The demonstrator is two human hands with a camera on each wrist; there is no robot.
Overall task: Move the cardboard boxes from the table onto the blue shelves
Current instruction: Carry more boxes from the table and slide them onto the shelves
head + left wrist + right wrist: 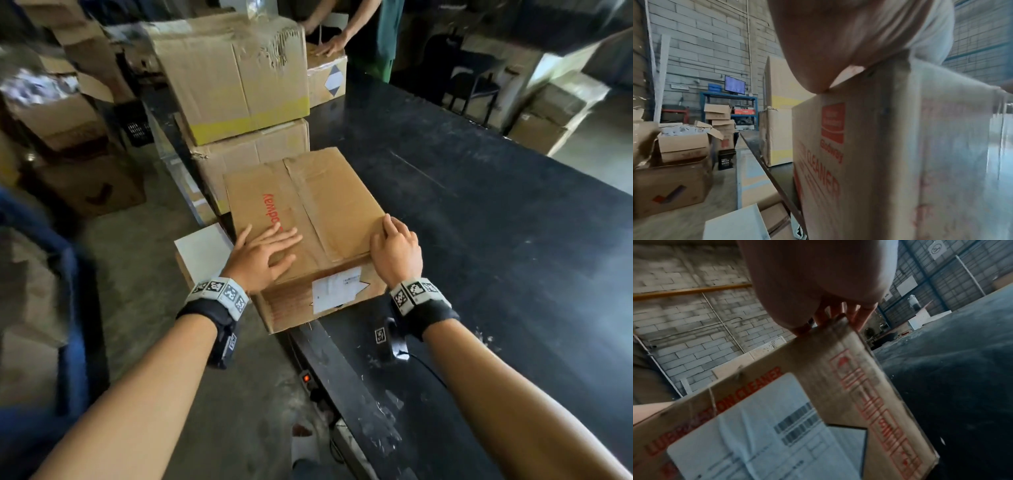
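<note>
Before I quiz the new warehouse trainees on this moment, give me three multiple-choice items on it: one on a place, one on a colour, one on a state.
1. Where does the nearest cardboard box sit?
A. at the black table's near-left edge, overhanging it
B. on the floor
C. on a blue shelf

2. What colour is the printing on that box?
A. green
B. red
C. black

3. How does the left hand meet the box?
A. clenched in a fist
B. under its base
C. flat on its top, fingers spread

Answers: 1 A, its near corner juts past the table edge; 2 B, the lettering on top and sides is red; 3 C, the head view shows the palm down, while the right hand curls over the right edge.
</note>
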